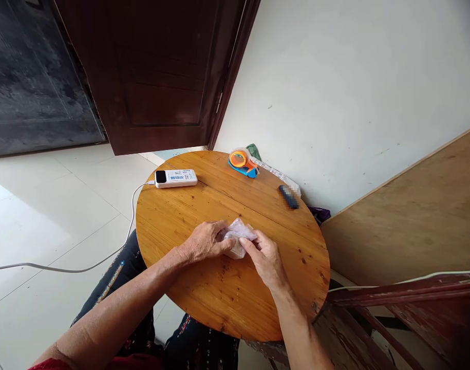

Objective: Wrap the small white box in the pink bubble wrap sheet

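1. One head-worn camera gives the whole view, looking forward and down from above the person's side of the round surface (173,221).
2. It sits fairly close: the left forearm (119,303) and right forearm (298,324) run in from the bottom edge, and the left fingers (218,226) and right fingers (248,247) fall just below the picture's middle.
3. Its field is wide, taking in patterned trousers (117,280) below, floor tiles (65,221) at left, a dark red door (161,61) beyond and a white wall (335,77) at upper right.
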`<state>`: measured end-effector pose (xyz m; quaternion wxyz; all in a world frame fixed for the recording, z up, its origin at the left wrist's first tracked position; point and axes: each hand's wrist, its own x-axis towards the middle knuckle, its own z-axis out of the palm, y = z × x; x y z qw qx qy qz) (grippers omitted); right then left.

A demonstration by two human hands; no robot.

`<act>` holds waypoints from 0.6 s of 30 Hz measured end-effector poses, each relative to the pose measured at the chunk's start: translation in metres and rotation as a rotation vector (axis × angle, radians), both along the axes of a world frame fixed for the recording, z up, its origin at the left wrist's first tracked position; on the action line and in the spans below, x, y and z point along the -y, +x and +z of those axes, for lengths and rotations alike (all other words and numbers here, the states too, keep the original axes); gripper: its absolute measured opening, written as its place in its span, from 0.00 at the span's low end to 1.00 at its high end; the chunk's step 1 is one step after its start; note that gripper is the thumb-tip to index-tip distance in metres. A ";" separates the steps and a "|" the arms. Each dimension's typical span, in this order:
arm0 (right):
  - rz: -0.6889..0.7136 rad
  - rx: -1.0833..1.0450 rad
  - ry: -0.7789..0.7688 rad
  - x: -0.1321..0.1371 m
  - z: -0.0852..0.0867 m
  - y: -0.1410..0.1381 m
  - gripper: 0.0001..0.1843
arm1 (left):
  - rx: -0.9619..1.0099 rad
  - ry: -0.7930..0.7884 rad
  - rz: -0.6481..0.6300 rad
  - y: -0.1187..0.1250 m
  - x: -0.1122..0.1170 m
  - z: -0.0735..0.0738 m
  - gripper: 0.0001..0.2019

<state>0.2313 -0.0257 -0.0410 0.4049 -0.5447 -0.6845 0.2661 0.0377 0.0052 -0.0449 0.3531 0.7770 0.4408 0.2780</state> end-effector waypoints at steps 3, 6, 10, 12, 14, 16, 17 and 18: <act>0.003 -0.139 -0.171 -0.009 0.000 0.001 0.14 | -0.030 0.059 0.064 0.000 0.002 0.002 0.16; 0.030 -0.144 -0.226 -0.019 -0.003 0.002 0.14 | 0.113 -0.004 -0.007 0.001 0.006 0.003 0.20; 0.089 -0.186 -0.270 -0.031 -0.003 0.003 0.18 | 0.326 -0.243 -0.075 0.004 0.008 0.005 0.25; 0.076 -0.285 -0.253 -0.033 0.000 0.001 0.20 | 0.380 -0.299 -0.032 0.006 0.008 0.005 0.29; 0.052 -0.383 -0.188 -0.033 0.004 -0.001 0.20 | 0.416 -0.339 -0.002 0.008 0.007 0.005 0.34; 0.048 -0.455 -0.115 -0.032 0.006 -0.003 0.21 | 0.443 -0.358 0.005 0.010 0.007 0.005 0.36; 0.054 -0.480 -0.091 -0.031 0.006 -0.004 0.22 | 0.464 -0.368 0.003 0.010 0.007 0.005 0.36; 0.061 -0.495 -0.079 -0.030 0.006 -0.005 0.23 | 0.493 -0.387 -0.005 0.011 0.007 0.005 0.34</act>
